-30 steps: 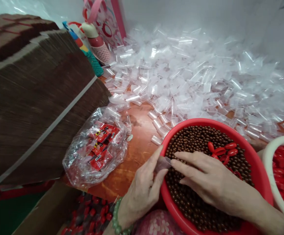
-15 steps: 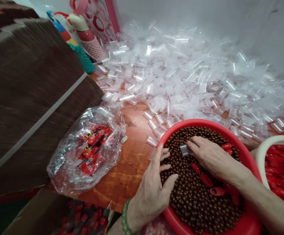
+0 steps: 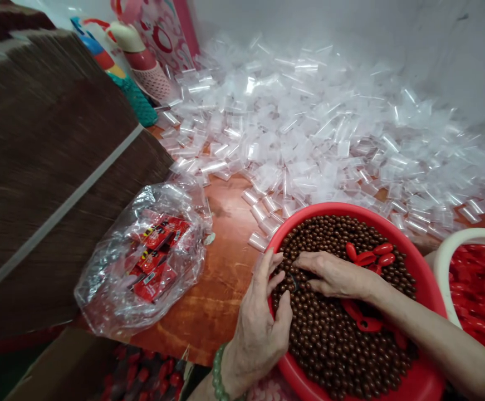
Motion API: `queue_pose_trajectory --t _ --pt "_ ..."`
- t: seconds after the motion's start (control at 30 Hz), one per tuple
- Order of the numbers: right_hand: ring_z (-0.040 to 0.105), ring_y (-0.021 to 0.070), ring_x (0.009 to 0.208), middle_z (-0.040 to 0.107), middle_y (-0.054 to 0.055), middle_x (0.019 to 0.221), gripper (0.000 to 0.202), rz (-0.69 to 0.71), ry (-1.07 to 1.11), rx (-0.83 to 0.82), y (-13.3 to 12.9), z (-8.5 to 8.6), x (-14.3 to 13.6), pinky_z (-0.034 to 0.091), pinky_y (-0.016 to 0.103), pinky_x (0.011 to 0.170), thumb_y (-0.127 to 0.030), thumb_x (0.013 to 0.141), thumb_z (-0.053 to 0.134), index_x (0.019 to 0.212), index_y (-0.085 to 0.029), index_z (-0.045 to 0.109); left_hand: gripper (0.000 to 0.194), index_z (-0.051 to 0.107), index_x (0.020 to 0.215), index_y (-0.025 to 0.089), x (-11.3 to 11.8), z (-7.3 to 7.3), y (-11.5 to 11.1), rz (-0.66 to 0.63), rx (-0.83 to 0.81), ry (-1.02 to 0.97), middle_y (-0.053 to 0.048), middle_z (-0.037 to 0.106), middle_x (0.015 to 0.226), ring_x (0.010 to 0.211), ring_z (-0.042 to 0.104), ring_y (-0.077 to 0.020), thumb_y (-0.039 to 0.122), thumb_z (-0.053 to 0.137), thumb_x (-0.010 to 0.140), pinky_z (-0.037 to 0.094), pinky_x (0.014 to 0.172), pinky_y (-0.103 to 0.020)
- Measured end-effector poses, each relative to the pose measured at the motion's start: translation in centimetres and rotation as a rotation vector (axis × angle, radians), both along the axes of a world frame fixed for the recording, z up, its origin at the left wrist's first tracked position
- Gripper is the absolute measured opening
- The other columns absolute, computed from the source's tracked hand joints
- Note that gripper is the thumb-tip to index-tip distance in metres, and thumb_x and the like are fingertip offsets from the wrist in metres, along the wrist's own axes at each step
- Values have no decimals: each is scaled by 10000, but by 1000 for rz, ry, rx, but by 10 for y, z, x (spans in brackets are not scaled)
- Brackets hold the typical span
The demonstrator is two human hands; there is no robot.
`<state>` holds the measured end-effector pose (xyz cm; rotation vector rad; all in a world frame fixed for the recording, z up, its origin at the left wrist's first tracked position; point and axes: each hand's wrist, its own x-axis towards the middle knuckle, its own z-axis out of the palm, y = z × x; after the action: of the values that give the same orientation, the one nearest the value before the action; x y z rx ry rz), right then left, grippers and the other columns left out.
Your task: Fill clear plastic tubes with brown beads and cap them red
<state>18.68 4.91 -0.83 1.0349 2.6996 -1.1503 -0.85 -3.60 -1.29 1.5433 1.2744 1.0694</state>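
My left hand (image 3: 261,314), with a green bead bracelet (image 3: 219,372) at the wrist, rests at the left rim of a red basin (image 3: 428,289). Its fingers are spread and curve over the rim. Shiny brown balls (image 3: 329,340) fill the basin. My right hand (image 3: 334,273) reaches in from the right, fingers and thumb around a small clear plastic tube (image 3: 294,283). Only the tube's round end shows, low among the balls and facing my left fingers. Several red plastic pieces with rounded ends (image 3: 370,324) lie on the balls beside and under my right wrist.
A heap of clear plastic tubes (image 3: 309,128) covers the table's back. A clear bag of red packets (image 3: 154,256) lies left, beside a strapped brown cardboard stack (image 3: 58,139). Bottles (image 3: 142,61) stand behind. A white tub (image 3: 442,273) of red pieces stands right.
My right hand has moved left and down with the clear tube, from above the balls to among them near my left fingers. More red pieces show behind my right wrist.
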Motion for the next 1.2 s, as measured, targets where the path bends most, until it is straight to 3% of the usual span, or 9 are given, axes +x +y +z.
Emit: queue_pose_trajectory --t 0.2,0.3,0.4,0.53,0.63,0.73,1.0,1.07,1.2 --pt "612 149 888 663 17 974 268 -116 249 -217 1 11 6 491 255 824 -174 834 670 1097 -154 623 748 182 1536 223 1 5 4 -75 91 213 -186 416 1524 1394 440 -314 210 584 905 430 1119 -543" --pt "597 162 911 657 12 980 265 -214 436 -414 -4 13 6 477 279 849 -233 844 670 1097 -160 641 648 304 1490 155 6 8 10 -101 154 287 -217 470 1480 1380 462 -315 212 580 907 460 1100 -523" --pt "584 165 881 646 2 942 269 -253 508 -501 -9 13 4 483 279 822 -310 845 690 1058 -151 651 533 438 1407 116 12 11 16 -139 170 294 -231 521 1433 1344 506 -311 205 583 902 479 1089 -500" --pt "602 183 879 670 33 938 153 -256 406 -320 -15 22 5 493 308 826 -246 873 654 982 -139 658 491 495 1361 142 13 14 18 -146 170 225 -189 578 1388 1299 554 -290 173 595 881 486 1089 -473" --pt "621 217 1024 689 82 1085 211 -255 280 -133 -22 37 12 469 374 946 -195 903 612 1110 -163 635 426 519 1316 163 13 16 19 -143 133 179 -153 634 1322 1229 610 -266 164 569 893 512 1059 -444" --pt "613 199 1088 665 87 1176 296 -326 289 -55 -33 49 20 460 352 976 -169 917 590 1212 -190 573 369 538 1268 153 14 16 22 -188 82 199 -142 685 1220 1134 660 -255 178 564 901 548 1002 -424" --pt "557 162 1120 604 47 1196 481 -286 412 -67 -37 53 17 434 314 998 -29 874 545 1302 -239 482 476 469 1362 132 13 3 21 -258 138 296 -169 621 1333 1256 579 -286 159 536 891 473 1084 -498" --pt "563 166 1056 602 51 1143 392 -272 394 -97 -35 51 15 451 314 957 -64 883 558 1240 -218 510 498 462 1375 128 11 2 21 -269 120 288 -176 611 1348 1267 572 -294 151 521 881 465 1090 -513" --pt "526 131 762 573 15 919 100 -343 372 -157 -37 46 13 464 249 696 -209 917 587 1001 -196 533 500 474 1367 117 11 1 22 -277 76 283 -182 614 1339 1267 571 -293 132 506 868 471 1086 -505"
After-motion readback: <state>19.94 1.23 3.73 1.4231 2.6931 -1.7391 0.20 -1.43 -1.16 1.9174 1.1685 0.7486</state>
